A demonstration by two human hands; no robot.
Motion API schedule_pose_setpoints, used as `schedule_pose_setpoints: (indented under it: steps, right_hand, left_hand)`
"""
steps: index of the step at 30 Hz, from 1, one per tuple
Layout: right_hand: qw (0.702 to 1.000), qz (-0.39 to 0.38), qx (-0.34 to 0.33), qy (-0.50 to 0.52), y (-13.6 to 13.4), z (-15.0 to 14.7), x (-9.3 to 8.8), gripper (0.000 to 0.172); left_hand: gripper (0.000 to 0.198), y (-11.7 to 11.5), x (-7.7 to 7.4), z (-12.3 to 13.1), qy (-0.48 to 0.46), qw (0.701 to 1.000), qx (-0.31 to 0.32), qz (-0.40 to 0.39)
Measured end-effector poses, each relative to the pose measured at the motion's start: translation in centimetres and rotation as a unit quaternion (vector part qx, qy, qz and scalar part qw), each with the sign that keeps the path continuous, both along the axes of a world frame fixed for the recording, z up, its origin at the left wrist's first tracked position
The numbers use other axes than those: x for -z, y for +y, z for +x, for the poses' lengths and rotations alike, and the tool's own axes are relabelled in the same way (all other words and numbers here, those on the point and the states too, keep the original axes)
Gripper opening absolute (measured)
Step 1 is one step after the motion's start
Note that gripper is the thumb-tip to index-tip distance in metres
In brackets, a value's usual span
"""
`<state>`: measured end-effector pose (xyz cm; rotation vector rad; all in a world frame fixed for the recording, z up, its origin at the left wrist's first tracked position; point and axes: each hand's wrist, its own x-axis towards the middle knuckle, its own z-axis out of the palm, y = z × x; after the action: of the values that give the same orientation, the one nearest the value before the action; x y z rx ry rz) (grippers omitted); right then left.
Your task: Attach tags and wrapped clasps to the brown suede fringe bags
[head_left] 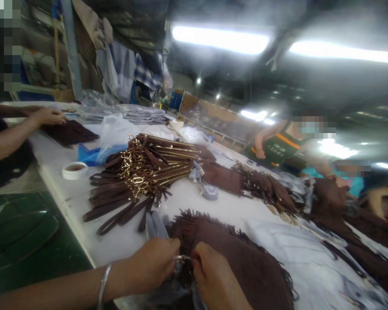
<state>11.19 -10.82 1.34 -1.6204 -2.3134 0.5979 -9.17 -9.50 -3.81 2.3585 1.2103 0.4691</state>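
Note:
Near the table's front edge my left hand (158,261) and my right hand (213,273) meet, both closed in a pinch. Between their fingertips shows a small gold metal clasp (182,258); its exact form is blurred. Just behind and to the right of my hands lies a dark brown fringed bag (236,254), flat on the table. Some clear plastic and grey material (157,226) sit beside my left hand. Whatever is under my palms is hidden.
A pile of brown straps with gold hardware (142,168) lies ahead on the white table (64,196). Left of it stands a roll of tape (74,170). More brown pieces (221,176) stretch right. A person's hands (50,117) at left touch a brown fringed piece; other people work at right.

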Motion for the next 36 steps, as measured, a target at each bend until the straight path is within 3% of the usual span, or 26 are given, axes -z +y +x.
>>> schedule_pose_setpoints:
  steps: [8, 16, 22, 26, 28, 31, 33, 36]
  right_hand:
    - [0.998, -0.022, -0.026, -0.048, 0.4, -0.7, -0.7, 0.02]
    - [0.997, -0.011, -0.041, -0.06, 1.4, -0.9, 0.1, 0.024]
    - [0.992, -0.034, -0.106, 0.052, 3.2, -0.2, 0.5, 0.029]
    - [0.986, -0.072, -0.14, 0.059, 4.3, 0.1, 0.1, 0.023]
    - [0.985, -0.072, -0.148, 0.062, 4.4, 0.2, -0.1, 0.024]
    - [0.984, -0.068, -0.15, 0.066, 4.3, 0.4, 0.1, 0.024]
    - [0.984, -0.069, -0.15, 0.07, 4.2, 0.5, 0.3, 0.025]
    - [0.983, -0.066, -0.148, 0.08, 4.1, 0.7, 0.6, 0.026]
  left_hand:
    - [0.009, -0.1, -0.3, -0.1, 0.018, 1.0, 0.002, 0.023]
    - [0.011, -0.3, -1.2, 0.3, 0.086, 0.993, 0.019, 0.078]
    - [0.02, -0.9, 0.0, 1.1, 0.169, 0.958, 0.065, 0.221]
    - [0.017, -1.5, 1.1, 1.3, 0.136, 0.955, 0.052, 0.26]
    - [0.016, -2.0, 1.3, 1.2, 0.065, 0.977, 0.022, 0.204]
    - [0.007, -2.2, 1.2, 0.9, -0.116, 0.993, -0.038, 0.002]
    - [0.018, -1.8, 1.3, 0.8, -0.248, 0.951, -0.097, -0.158]
    - [0.029, -0.4, 2.0, 1.2, -0.371, 0.847, -0.156, -0.349]
